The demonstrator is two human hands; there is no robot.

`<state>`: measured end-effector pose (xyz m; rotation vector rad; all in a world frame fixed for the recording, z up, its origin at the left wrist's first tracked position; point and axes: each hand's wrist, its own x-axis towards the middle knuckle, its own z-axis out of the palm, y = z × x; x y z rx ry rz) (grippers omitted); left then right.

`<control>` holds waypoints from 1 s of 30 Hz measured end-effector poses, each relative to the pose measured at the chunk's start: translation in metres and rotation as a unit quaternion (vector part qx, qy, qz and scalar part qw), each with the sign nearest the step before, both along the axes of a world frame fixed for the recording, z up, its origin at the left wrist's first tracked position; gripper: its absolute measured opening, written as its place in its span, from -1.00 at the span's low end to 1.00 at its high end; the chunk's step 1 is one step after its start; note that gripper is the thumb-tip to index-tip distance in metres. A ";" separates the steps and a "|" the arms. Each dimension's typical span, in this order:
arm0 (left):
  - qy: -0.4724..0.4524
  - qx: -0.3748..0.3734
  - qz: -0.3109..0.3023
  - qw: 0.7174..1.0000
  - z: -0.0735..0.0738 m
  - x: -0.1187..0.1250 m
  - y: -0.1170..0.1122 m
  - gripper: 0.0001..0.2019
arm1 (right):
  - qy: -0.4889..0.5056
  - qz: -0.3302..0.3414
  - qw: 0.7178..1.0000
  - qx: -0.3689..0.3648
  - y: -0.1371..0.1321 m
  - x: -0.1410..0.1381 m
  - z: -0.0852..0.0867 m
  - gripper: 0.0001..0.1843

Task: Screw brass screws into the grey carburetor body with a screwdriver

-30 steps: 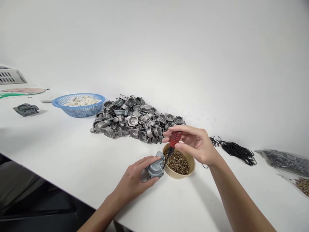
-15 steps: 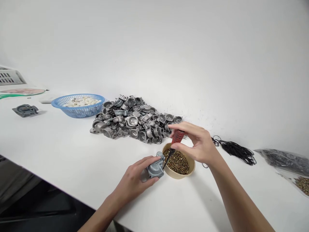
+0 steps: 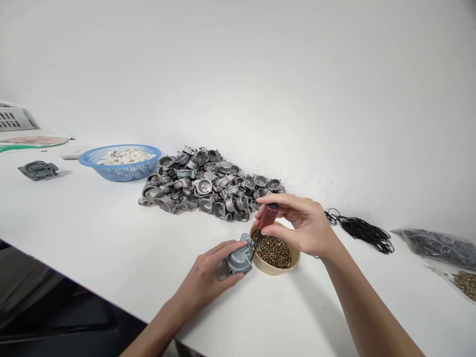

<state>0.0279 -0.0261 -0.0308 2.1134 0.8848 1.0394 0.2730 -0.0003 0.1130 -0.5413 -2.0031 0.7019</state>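
My left hand [image 3: 211, 269] is closed around a grey cast-metal bowl-shaped part [image 3: 238, 259], holding it at the table top beside a round tan tub [image 3: 277, 270]. Small brass-coloured screws [image 3: 277, 252] fill the tub. In my right hand [image 3: 297, 225] is a screwdriver [image 3: 268, 217] with a red handle and a dark shank, held between thumb and fingers. The shank slants down to the right side of the metal part. Its tip meets the part's edge; whether a screw sits under it is too small to tell.
Behind my hands lies a heap of similar metal parts [image 3: 208, 186]. A blue basket [image 3: 126, 173] holds whitish pieces, with a single metal part [image 3: 39, 170] farther left. Black rubber rings [image 3: 366, 234] and a clear bag of dark pieces [image 3: 442, 248] lie right. The table's front edge runs along the lower left.
The screwdriver's handle has tilted slightly left and stands more upright, with my right hand shifted a little left. My left hand and the metal part have stayed in place.
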 end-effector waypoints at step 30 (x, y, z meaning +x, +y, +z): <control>0.014 0.025 0.033 0.999 -0.001 0.002 -0.002 -0.32 | -0.005 -0.022 0.999 -0.023 0.006 0.003 -0.003 -0.48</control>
